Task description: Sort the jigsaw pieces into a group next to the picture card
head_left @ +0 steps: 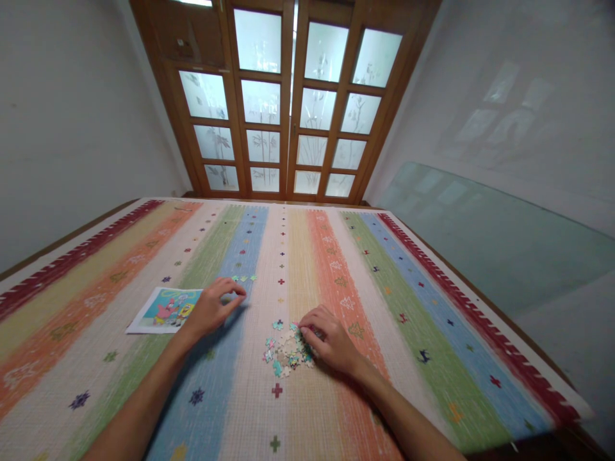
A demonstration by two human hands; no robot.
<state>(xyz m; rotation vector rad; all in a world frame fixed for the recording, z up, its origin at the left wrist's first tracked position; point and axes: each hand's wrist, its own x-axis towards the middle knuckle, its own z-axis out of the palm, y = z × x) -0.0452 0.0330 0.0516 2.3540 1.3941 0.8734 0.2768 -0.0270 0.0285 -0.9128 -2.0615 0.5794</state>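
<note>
barely started imo: left hand (pixel 211 308) fingers curled, pinching nothing I can make out, near three joined pieces (pixel 244 278); right hand (pixel 329 339) fingertips digging into loose pile (pixel 287 352); reference picture (pixel 166 309) beside.

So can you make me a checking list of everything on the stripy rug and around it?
Surface: wide woven rug in coloured stripes, lying flat.
Job's things: loose heap of small cardboard puzzle pieces; short row of joined pieces; printed cartoon picture sheet.
Clutter: nothing seen.
Grippers: left hand fingertips on the rug near the row; right hand resting on the heap's edge.
Cables: nothing seen.
Surroundings: wooden doors with frosted glass panes; glass sheet leaning on the right wall.
</note>
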